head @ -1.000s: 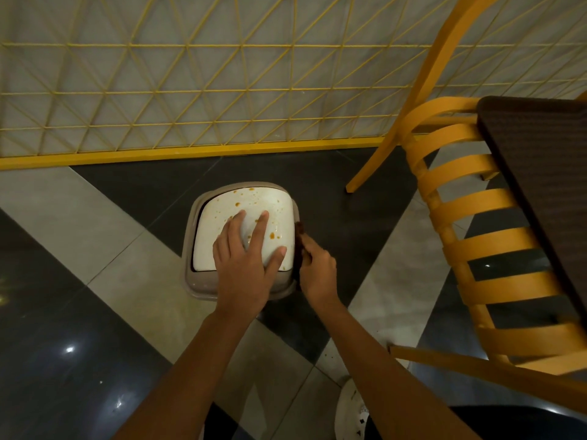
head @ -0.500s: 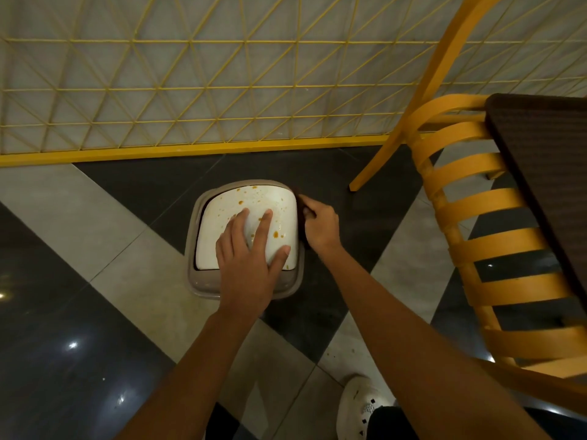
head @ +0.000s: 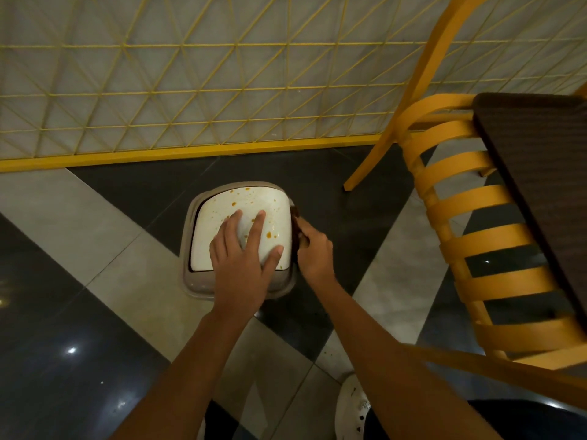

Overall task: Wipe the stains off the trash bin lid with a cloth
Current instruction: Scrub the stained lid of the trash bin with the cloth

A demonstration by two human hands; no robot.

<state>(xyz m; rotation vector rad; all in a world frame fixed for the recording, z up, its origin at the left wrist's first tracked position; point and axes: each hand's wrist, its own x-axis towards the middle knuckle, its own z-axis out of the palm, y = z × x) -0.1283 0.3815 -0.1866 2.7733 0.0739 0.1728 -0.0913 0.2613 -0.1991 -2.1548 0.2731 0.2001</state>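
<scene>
A small grey trash bin (head: 190, 281) stands on the floor, topped by a white lid (head: 222, 230) speckled with orange-brown stains. My left hand (head: 244, 258) lies flat on the lid with fingers spread, pressing it down. My right hand (head: 314, 255) grips a dark brown cloth (head: 296, 217) against the lid's right edge; most of the cloth is hidden by the hand and the lid.
A yellow slatted chair (head: 460, 211) and a dark table (head: 540, 173) stand close on the right. A yellow lattice partition (head: 190, 90) runs behind the bin. My white shoe (head: 352, 408) is at the bottom. The floor is glossy black and grey tile.
My right hand with the cloth slid forward along the lid's right side, then back toward me. My left hand stayed pressed on the lid.
</scene>
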